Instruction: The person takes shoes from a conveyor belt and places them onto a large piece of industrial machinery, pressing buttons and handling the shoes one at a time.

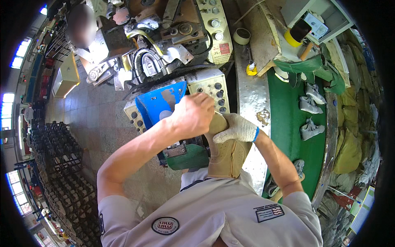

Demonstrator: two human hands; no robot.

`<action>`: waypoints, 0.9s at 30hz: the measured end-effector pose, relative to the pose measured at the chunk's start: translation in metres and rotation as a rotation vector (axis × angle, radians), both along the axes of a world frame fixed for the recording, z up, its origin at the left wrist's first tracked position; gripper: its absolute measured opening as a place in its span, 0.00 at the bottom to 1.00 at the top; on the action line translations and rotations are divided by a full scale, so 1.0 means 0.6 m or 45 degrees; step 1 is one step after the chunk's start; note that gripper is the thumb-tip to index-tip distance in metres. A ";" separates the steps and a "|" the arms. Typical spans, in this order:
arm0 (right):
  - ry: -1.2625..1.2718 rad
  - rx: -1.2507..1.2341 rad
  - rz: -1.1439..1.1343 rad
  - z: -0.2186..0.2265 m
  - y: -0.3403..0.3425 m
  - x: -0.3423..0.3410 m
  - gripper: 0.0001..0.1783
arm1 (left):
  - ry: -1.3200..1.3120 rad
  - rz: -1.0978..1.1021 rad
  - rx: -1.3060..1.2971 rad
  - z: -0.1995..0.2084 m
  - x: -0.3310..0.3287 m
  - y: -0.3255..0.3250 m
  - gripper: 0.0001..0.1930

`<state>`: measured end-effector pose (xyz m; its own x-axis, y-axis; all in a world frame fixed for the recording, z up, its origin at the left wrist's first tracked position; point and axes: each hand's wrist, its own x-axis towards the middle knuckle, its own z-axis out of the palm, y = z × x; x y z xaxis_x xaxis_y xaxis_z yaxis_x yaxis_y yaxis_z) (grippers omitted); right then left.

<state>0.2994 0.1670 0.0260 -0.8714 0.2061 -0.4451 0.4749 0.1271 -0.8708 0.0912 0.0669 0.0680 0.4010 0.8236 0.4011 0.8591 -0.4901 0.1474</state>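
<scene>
A tan boot [224, 158] is held close in front of my torso, its shaft toward me and its foot end pointing away. My right hand [236, 127], in a pale knitted glove with a blue cuff edge, wraps round the foot end with the thumb across it. My bare left hand [193, 115] is closed right beside that end, its knuckles up. Whatever its fingers pinch is hidden. Just beyond both hands is a cream control panel [209, 89] with dark knobs. A blue machine cover [158, 103] lies to the left of it.
Ahead stands a shoe machine with metal clamps [150, 64]. On the right, a green conveyor belt [288, 131] carries grey sneakers [310, 129] beside a metal ledge [256, 99]. Dark racks [61, 177] line the left; a person [82, 31] is at the far left.
</scene>
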 end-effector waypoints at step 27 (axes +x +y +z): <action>0.358 -1.720 -0.928 -0.032 -0.102 -0.227 0.31 | -2.381 0.894 -0.271 -0.147 -0.235 -0.124 0.11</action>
